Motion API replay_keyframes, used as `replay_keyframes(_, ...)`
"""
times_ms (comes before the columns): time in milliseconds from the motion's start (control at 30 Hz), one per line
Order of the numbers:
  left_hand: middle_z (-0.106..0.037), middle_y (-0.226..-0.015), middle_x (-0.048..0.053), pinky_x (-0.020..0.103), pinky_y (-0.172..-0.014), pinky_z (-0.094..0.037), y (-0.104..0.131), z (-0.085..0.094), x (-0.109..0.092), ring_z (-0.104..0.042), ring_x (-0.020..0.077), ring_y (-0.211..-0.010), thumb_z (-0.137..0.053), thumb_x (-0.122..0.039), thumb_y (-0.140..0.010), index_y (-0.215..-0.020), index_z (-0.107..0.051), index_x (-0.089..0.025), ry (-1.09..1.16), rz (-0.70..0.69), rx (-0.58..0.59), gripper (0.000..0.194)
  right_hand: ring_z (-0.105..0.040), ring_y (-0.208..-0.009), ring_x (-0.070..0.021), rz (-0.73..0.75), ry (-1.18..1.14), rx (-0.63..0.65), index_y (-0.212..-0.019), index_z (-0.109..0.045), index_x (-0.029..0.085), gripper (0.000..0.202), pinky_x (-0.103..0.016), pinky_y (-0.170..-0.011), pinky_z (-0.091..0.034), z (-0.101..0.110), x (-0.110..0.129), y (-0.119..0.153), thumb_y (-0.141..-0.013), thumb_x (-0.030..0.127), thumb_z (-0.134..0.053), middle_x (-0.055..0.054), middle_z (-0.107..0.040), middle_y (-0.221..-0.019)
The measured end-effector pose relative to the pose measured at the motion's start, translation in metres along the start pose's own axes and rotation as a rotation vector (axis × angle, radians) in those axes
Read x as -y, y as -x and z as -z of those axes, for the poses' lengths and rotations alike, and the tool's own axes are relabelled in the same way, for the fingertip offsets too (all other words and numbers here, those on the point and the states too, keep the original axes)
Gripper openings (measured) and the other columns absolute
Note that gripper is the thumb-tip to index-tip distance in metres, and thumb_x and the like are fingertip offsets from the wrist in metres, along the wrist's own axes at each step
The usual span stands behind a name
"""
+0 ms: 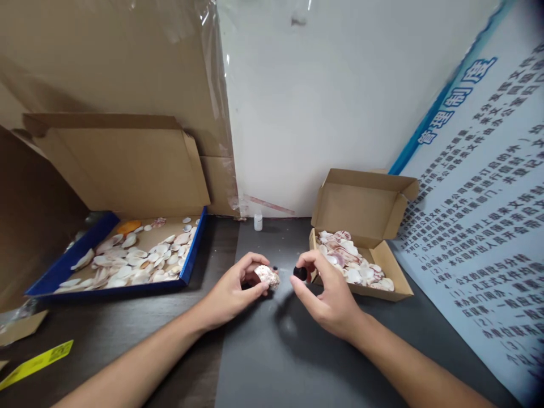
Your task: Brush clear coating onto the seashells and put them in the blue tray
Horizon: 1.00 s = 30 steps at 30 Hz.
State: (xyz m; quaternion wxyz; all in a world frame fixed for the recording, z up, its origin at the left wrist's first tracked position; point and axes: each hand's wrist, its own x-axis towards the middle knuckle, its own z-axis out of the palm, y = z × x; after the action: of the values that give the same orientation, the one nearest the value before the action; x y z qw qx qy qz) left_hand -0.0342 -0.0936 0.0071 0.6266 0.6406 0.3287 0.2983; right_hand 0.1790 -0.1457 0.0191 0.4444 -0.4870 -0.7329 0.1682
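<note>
My left hand (232, 292) is closed on a whitish, speckled seashell (267, 277), pinched between thumb and fingers above the dark mat. Just behind the shell shows a small black bit that I cannot make out. To the right, my right hand (329, 289) pinches a small black round piece (300, 273) between thumb and forefinger; its exact kind is unclear. Shell and black piece are held apart, with a short gap between them. Pale smudges mark the dark mat (272, 362) below the hands.
At left stands an open blue-sided box (184, 277) with many shells. A smaller open cardboard box (406, 283) of shells is at right, near my right hand. A small white bottle (258, 221) stands at the back. A yellow label (36, 364) lies at front left. A printed poster (471, 226) leans at right.
</note>
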Motion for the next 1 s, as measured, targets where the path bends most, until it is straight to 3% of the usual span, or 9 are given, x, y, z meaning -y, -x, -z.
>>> replay_keyframes(267,-0.066,-0.091,0.002,0.027,-0.072,-0.048,-0.0010,-0.0012,0.0004,-0.061,0.0126,-0.077,-0.070,-0.030,-0.085,-0.102,-0.050,-0.017,0.012,-0.015,0.017,0.029,-0.052,-0.072,-0.0160,0.004,0.027,0.002,-0.095,-0.051,0.022,0.011,-0.029,-0.067,-0.042,-0.0002,-0.0002,-0.0002,-0.086,0.020,-0.058,0.000,-0.054,-0.081)
replay_keyframes(667,-0.060,-0.092,0.001,0.025,-0.066,-0.045,0.0006,0.0011,0.0050,-0.055,0.0100,-0.071,-0.061,-0.032,-0.091,-0.121,-0.040,-0.020,-0.011,-0.034,0.007,0.038,-0.054,-0.071,-0.0158,0.031,0.020,0.032,-0.097,-0.053,0.022,0.010,-0.030,-0.069,-0.043,-0.0011,0.0000,0.0002,-0.089,0.022,-0.058,0.000,-0.058,-0.082)
replay_keyframes(867,-0.058,-0.090,0.001,0.024,-0.065,-0.044,0.0010,0.0025,0.0074,-0.054,0.0102,-0.072,-0.059,-0.035,-0.093,-0.112,-0.040,-0.021,-0.014,-0.048,0.019,0.030,-0.053,-0.071,-0.0152,-0.004,-0.005,0.053,-0.097,-0.053,0.022,0.009,-0.029,-0.067,-0.042,-0.0014,-0.0004,0.0004,-0.089,0.022,-0.058,0.001,-0.056,-0.081)
replay_keyframes(1000,-0.057,-0.091,0.002,0.024,-0.063,-0.044,0.0022,0.0007,0.0034,-0.051,0.0100,-0.070,-0.058,-0.040,-0.094,-0.116,-0.042,-0.021,-0.017,-0.042,0.013,0.033,-0.054,-0.071,-0.0149,0.002,-0.035,-0.010,-0.099,-0.052,0.023,0.010,-0.028,-0.067,-0.043,-0.0010,0.0004,0.0005,-0.090,0.023,-0.057,0.001,-0.056,-0.081)
